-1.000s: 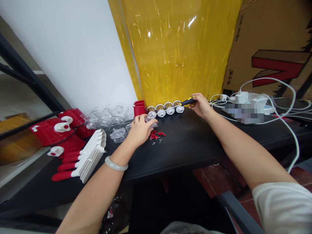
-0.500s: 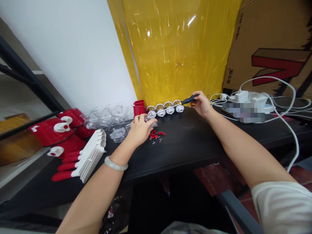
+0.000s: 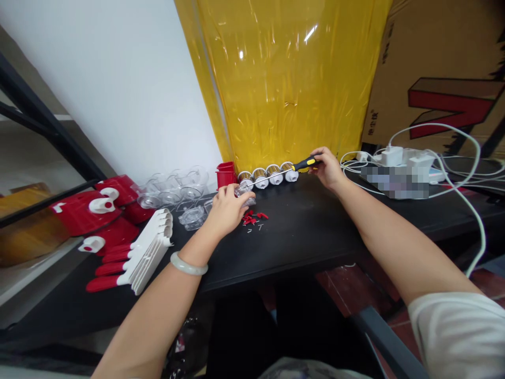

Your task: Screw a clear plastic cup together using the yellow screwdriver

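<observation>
My right hand is wrapped round the black and yellow handle of a screwdriver. Its long shaft points left, and the tip meets a clear plastic part. That part is gripped by my left hand, whose fingers cover much of it. Just in front of my left hand, small red plastic pieces and a few tiny screws lie on the black table. More clear plastic parts sit to the left of my left hand.
Several white-ended metal cylinders stand in a row behind, beside a red container. Clear cups, red housings and white parts with red handles fill the left. White chargers and cables lie at right.
The screwdriver handle has turned about its axis, showing more yellow on its side. Both hands stay in nearly the same place.
</observation>
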Tool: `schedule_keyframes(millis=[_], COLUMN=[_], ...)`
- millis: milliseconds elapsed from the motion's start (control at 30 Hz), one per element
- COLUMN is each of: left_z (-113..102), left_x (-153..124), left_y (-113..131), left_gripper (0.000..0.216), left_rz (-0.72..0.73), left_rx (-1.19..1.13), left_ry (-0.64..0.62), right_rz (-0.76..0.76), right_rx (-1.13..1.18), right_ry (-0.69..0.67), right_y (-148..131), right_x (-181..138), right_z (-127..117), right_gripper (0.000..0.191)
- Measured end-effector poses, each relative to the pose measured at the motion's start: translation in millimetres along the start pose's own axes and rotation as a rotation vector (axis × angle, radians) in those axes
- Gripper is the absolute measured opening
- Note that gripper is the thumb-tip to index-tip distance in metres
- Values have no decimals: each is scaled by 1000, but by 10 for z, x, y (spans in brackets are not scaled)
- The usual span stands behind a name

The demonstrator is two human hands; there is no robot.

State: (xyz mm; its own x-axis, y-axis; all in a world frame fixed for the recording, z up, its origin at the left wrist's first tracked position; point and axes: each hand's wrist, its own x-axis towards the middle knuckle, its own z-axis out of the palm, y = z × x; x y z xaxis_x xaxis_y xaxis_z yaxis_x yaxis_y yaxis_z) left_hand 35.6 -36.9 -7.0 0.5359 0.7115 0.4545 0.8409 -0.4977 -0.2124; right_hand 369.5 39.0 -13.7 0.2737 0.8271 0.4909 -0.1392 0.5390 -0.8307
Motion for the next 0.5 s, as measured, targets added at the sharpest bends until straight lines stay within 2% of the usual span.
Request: schedule_keyframes(millis=[133,200,300,400,500], left_z=[-7,-10,-9,-5,-2], left_x=[4,5,5,4,4], left_y=[3,4,3,0,-4], left_gripper=[40,40,39,40,40], left_rz=[-13,-14,-10,-5,-5], left_rx=[3,1,-6,-10,-11], left_ry=[-9,-12,-9,-1,-1], right_rz=[-13,-32,-38,-20,7], right_rx=[-49,-123,-149,-28,59], right_ry=[14,36,61,33,-9], right_y=[29,54,47,-13,-57], right_x=[10,28,31,-7,-37], right_z=[-5,-16,-20,1,22], right_gripper=[48,52,41,28,31])
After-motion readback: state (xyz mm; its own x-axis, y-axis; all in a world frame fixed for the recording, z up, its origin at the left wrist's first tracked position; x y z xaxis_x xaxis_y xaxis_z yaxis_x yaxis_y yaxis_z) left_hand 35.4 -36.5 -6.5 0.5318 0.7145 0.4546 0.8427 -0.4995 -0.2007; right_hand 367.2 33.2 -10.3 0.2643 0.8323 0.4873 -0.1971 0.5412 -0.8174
